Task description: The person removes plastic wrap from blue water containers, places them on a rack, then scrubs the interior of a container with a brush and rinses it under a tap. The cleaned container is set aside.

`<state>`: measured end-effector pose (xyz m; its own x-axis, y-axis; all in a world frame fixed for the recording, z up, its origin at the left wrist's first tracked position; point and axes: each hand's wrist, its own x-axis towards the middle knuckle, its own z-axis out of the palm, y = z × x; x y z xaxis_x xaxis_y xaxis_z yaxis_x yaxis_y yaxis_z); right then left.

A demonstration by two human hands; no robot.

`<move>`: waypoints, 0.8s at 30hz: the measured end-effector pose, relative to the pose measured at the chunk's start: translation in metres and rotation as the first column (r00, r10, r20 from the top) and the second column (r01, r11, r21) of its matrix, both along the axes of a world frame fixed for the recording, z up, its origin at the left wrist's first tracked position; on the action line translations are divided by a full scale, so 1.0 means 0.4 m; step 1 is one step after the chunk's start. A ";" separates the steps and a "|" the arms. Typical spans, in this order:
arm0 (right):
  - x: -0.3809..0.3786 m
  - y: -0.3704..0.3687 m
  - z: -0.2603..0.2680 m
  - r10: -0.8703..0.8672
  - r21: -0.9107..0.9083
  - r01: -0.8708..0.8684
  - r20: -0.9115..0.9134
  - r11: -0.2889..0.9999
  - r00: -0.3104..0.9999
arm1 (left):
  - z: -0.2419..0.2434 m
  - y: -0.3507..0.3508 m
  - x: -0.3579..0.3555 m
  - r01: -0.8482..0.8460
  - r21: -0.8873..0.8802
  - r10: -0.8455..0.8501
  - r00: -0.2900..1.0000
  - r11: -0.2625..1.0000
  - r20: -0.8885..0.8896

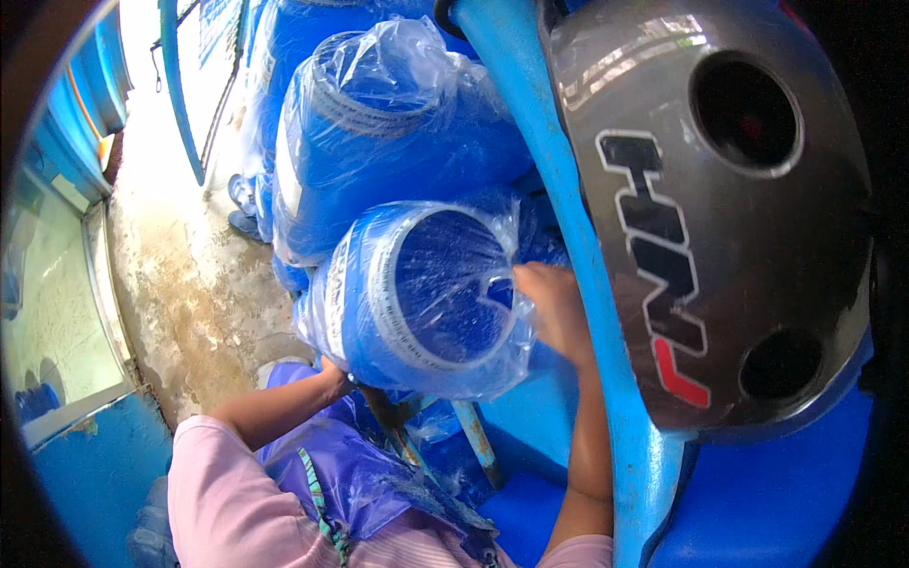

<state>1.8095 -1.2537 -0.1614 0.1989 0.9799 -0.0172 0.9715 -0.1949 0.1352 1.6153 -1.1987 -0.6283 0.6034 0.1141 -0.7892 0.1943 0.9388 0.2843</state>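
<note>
A round blue plastic water container [358,284], covered in a clear plastic bag [454,277], is tilted with its wide end towards me. A band of printed writing [389,298] circles the rim under the film. My right hand [550,302] pinches the gathered plastic at the container's right side. Against its lower left side rests my left hand [335,374], its fingers mostly hidden by the container. Just beyond stands another blue container [398,170], also in clear plastic that bunches over its top.
A grey motorcycle helmet [639,213] sits close on the right, beside a light blue bar [568,192]. Rusty blue metal legs [479,440] stand below the container. Slippers [243,202] show on the stained concrete floor [177,284]. I wear a purple plastic apron [355,468].
</note>
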 end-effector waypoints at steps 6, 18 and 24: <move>0.030 -0.008 -0.010 0.067 0.147 -0.078 0.083 0.986 0.994 | 0.004 -0.028 0.004 0.033 0.109 -0.031 0.999 0.993 -0.016; -0.087 0.013 -0.077 -0.577 0.558 0.544 -0.136 0.627 0.805 | -0.088 0.265 -0.067 0.227 0.680 -0.034 0.958 0.697 -0.286; -0.066 0.008 -0.070 -0.231 0.515 0.214 -0.033 0.830 0.972 | 0.277 0.306 0.017 -0.064 0.006 0.063 0.995 0.998 0.076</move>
